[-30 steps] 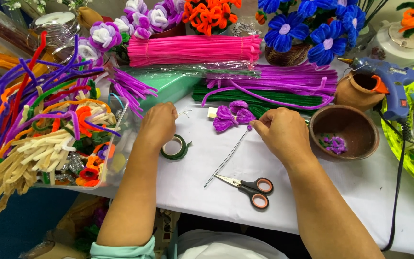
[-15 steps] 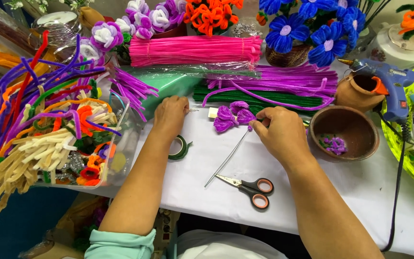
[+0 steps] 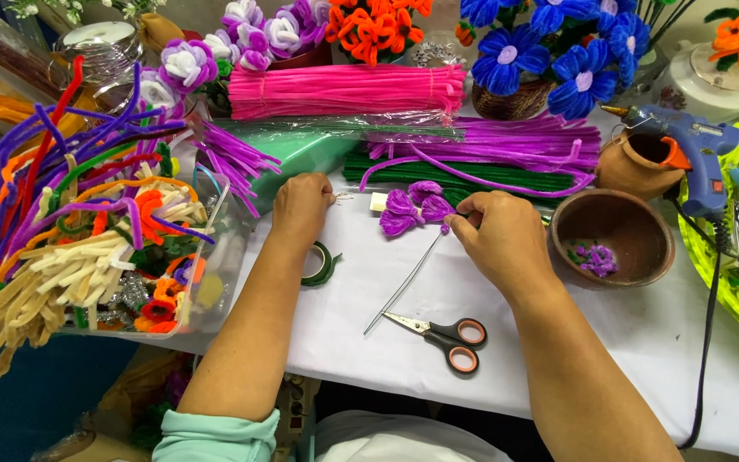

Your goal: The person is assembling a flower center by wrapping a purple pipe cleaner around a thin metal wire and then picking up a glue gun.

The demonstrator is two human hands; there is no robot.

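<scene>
My right hand (image 3: 499, 241) pinches a purple pipe-cleaner flower (image 3: 412, 210) at its base, where a thin metal wire stem (image 3: 404, 284) runs down toward me over the white table. My left hand (image 3: 301, 205) rests farther left, fingers closed on a small pale bit near a little white piece (image 3: 377, 202); what it grips is too small to name. A roll of green floral tape (image 3: 322, 264) lies just beside my left wrist. Scissors with black and orange handles (image 3: 445, 333) lie below the wire.
A clear tub of mixed pipe cleaners (image 3: 87, 231) fills the left. Pink (image 3: 344, 90), purple (image 3: 506, 141) and green bundles lie behind. A brown bowl (image 3: 613, 238), a clay pot (image 3: 630, 162) and a blue glue gun (image 3: 686, 154) with a black cord stand right.
My left hand has moved up from the green tape roll to the spot left of the flower. My right hand stays on the flower.
</scene>
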